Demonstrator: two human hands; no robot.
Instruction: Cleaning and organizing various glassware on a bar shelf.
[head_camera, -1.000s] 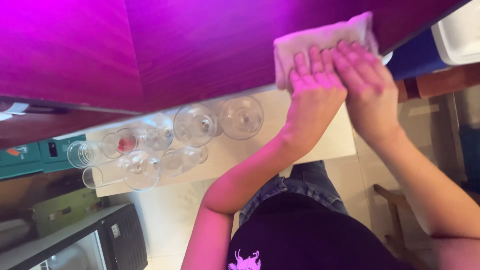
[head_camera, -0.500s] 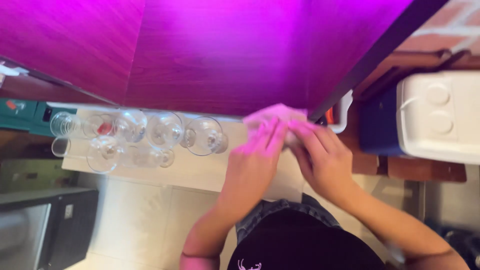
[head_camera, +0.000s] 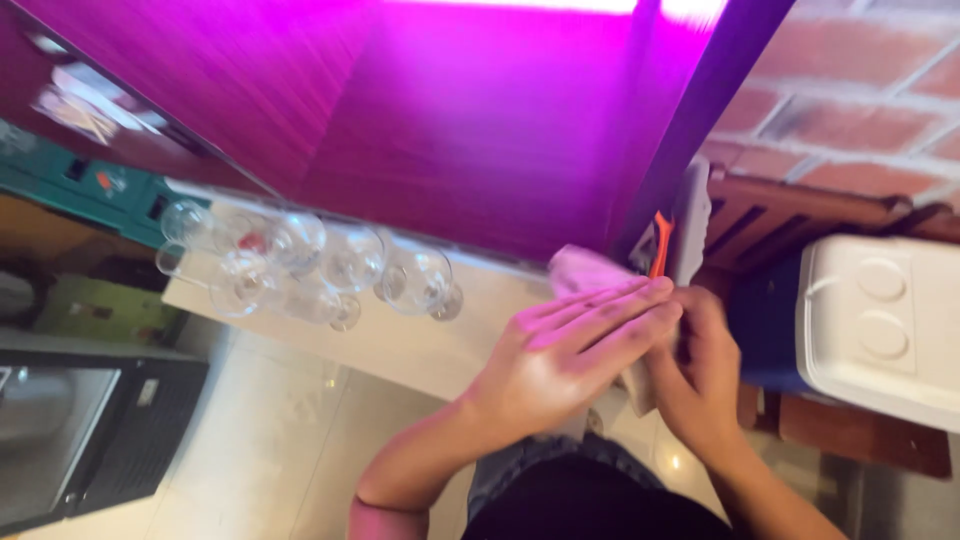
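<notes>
Cloth (head_camera: 590, 272), pale pink, is pressed between both hands at centre right of the frame. Left hand (head_camera: 570, 355) lies flat with fingers straight; right hand (head_camera: 700, 375) curls its grip around the cloth. Wine glasses (head_camera: 330, 262) stand at left on the bench (head_camera: 420, 345).

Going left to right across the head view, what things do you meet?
Dark appliance → cluster of clear wine glasses → left hand → right hand → white cooler lid.

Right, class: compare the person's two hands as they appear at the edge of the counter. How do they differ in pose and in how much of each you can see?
The left hand lies flat with fingers stretched out straight; the right hand is curled. The left hand shows whole, on top; the right hand is partly hidden beneath it. Both are bare and meet at the pale cloth by the purple-lit counter.
</notes>
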